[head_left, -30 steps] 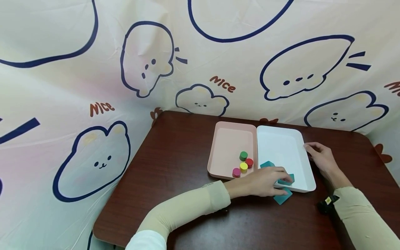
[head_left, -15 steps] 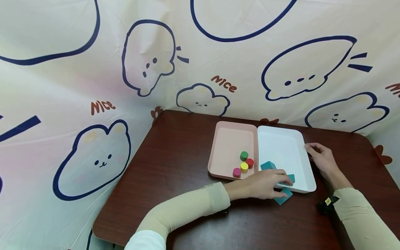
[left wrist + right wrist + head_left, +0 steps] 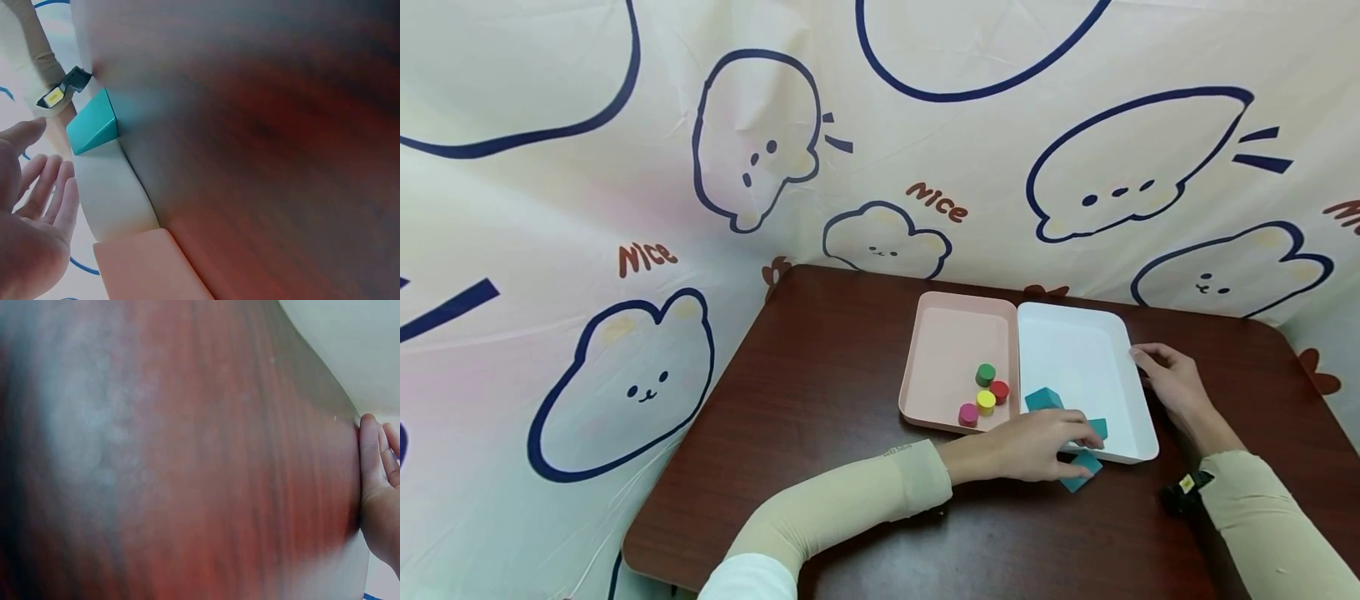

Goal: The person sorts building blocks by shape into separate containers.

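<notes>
In the head view my left hand (image 3: 1037, 446) is above the front edge of the white tray (image 3: 1067, 333). Its fingers are loosely bent and apart from the thumb. One teal block (image 3: 1087, 472) lies on the table against the tray's front wall, partly behind the thumb. The left wrist view shows a gap between thumb tip and this teal block (image 3: 92, 128). Two more teal blocks, a left one (image 3: 1042, 398) and a right one (image 3: 1099, 427), lie inside the tray, partly covered by the hand. My right hand (image 3: 1176, 383) touches the tray's right side with relaxed fingers.
A pink tray (image 3: 958, 312) adjoins the white one on the left. It holds a green cylinder (image 3: 986, 374), a red cylinder (image 3: 999, 391), a yellow cylinder (image 3: 986, 403) and a magenta cylinder (image 3: 968, 414). Both trays stand on a dark wooden table (image 3: 820, 367); a printed curtain hangs behind.
My left hand has shifted slightly toward the table's front edge, uncovering more of the left teal block. The right hand, trays and cylinders stay put.
</notes>
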Motion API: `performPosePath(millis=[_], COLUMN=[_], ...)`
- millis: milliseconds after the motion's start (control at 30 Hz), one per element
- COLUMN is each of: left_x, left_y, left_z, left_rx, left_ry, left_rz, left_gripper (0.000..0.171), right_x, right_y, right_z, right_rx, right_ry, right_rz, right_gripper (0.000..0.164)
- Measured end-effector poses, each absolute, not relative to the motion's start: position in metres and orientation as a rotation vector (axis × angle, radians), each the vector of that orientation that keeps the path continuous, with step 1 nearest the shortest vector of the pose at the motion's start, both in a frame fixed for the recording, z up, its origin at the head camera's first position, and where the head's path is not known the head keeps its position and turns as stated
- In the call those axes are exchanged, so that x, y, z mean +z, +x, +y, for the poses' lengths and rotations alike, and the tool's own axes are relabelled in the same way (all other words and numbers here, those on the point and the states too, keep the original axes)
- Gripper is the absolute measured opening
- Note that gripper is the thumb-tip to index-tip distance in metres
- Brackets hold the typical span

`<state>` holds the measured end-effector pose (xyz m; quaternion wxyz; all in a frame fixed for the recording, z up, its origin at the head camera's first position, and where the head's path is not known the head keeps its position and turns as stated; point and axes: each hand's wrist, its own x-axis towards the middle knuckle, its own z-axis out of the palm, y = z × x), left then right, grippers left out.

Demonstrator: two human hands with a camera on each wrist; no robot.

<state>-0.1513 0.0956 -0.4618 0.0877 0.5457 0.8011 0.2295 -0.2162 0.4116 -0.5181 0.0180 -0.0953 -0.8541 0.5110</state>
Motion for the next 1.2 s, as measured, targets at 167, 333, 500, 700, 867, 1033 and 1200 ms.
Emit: performPosePath(millis=[167, 333, 500, 700, 867, 1033, 1200], left_x=[-0.462, -0.460, -0.460, -0.462, -0.463, -0.463, -0.464], left_y=[-0.150, -0.147, -0.143, -0.137, -0.134, -0.132, -0.129], left_z=[0.096, 0.095, 0.096, 0.095, 0.095, 0.095, 0.095], left_rx=[0.756, 0.688, 0.609, 0.522, 0.447, 0.415, 0.331], left_ry=[1.634, 1.641, 1.659, 1.693, 1.753, 1.752, 1.756], left_rz=[2.367, 2.384, 2.408, 2.462, 2.474, 2.467, 2.425], left_gripper=[0.039, 0.038, 0.038, 0.040, 0.043, 0.046, 0.045], right_x=[-0.517, -0.517, -0.516, -0.516, -0.515, -0.515, -0.517], right_y=[-0.216, -0.217, -0.217, -0.216, -0.216, -0.216, -0.215], right_z=[0.411, 0.411, 0.410, 0.409, 0.409, 0.409, 0.408], right_rx=[1.578, 1.576, 1.563, 1.556, 1.559, 1.557, 1.564], right_ry=[-0.296, -0.315, -0.337, -0.329, -0.304, -0.304, -0.311], right_rz=[-2.660, -2.674, -2.672, -2.669, -2.664, -2.669, -2.657], right_gripper=[0.063, 0.065, 0.066, 0.066, 0.065, 0.066, 0.066])
